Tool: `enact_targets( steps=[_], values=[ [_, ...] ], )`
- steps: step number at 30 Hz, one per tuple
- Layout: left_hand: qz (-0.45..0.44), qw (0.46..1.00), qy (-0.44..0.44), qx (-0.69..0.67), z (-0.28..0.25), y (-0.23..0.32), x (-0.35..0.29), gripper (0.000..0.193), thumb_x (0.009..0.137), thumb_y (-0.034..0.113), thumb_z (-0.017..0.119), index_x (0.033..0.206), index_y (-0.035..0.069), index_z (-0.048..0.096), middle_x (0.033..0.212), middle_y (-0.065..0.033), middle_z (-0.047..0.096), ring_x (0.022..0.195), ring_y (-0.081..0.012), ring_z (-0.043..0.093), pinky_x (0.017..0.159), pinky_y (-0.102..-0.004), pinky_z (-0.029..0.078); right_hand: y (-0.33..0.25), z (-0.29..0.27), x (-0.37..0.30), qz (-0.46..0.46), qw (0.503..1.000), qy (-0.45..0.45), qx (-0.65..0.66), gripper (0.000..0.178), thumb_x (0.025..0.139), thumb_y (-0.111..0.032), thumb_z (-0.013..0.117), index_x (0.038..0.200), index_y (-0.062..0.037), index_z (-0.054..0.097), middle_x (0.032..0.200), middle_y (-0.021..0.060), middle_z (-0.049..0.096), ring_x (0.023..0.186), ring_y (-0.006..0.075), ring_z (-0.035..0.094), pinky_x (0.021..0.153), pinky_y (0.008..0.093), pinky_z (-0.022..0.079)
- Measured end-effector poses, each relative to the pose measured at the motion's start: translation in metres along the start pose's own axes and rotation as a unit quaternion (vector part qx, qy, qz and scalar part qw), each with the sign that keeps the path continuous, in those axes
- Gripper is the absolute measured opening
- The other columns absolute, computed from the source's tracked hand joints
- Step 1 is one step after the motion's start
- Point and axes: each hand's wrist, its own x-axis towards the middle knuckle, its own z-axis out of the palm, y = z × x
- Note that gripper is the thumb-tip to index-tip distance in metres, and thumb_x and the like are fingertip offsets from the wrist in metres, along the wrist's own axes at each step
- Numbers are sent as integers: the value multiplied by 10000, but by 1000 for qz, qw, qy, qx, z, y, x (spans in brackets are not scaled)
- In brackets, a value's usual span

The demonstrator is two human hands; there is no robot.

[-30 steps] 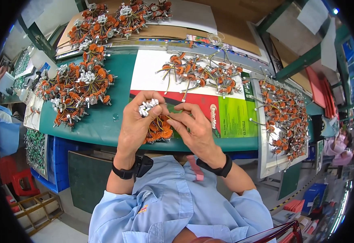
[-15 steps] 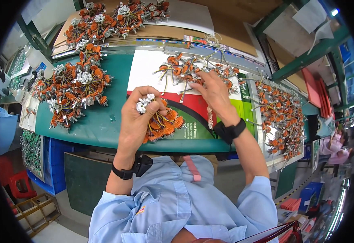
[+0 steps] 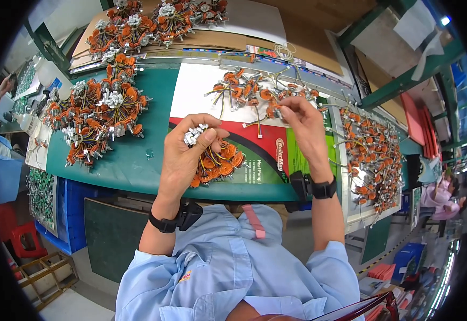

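Note:
My left hand (image 3: pixel 179 155) is closed round the wires of a bundle of wired orange disc parts (image 3: pixel 224 160). White plugs (image 3: pixel 194 135) stick up between its thumb and fingers, and the orange discs hang below over the green part of a printed sheet. With thumb and fingertips, my right hand (image 3: pixel 311 136) pinches a single wired orange disc part (image 3: pixel 273 111). Its wires trail down to a white plug above the sheet's red band. Just beyond lies a loose pile of similar wired parts (image 3: pixel 236 91) on the sheet's white area; my right fingers partly cover its near side.
Bundled orange parts (image 3: pixel 102 115) sit on the green tabletop (image 3: pixel 156 160) at left. More bundles (image 3: pixel 158 24) lie on cardboard at the back. To the right, a tray (image 3: pixel 346 195) holds many wired parts. A green metal post (image 3: pixel 415 83) slants over the right rear. Another person is at far left.
My right hand has drawn back from the pile, toward me and rightward, and now pinches a wired orange part. The left hand still grips its bundle, with only a slight shift.

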Motion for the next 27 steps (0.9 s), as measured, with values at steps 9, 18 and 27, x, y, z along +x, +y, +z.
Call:
enact_targets(
  steps=[9,18,27],
  values=[
    [14,1000,8,5,6,4,1,227,930,123,618,1094,-29,585,997,-163,683,702,-58,561,710,-219,505,36,-19,-31,120,899,113,405,165,945,-90,587,1085,-6,562,975,89,633,970,200,644,817,290,554],
    [-16,1000,1,12,6,6,0,303,934,132,614,1191,-17,554,1033,-155,685,717,-66,580,712,-220,513,13,-2,-62,93,920,171,339,232,956,-150,586,1120,8,547,1019,107,648,935,186,644,797,290,539],
    [-36,999,-24,-24,13,9,1,349,912,63,625,1239,-19,536,1071,-147,675,745,-72,598,708,-209,522,-4,51,-89,155,910,-8,385,265,940,-123,608,1160,17,560,1059,104,648,959,162,637,822,280,530]
  ],
)
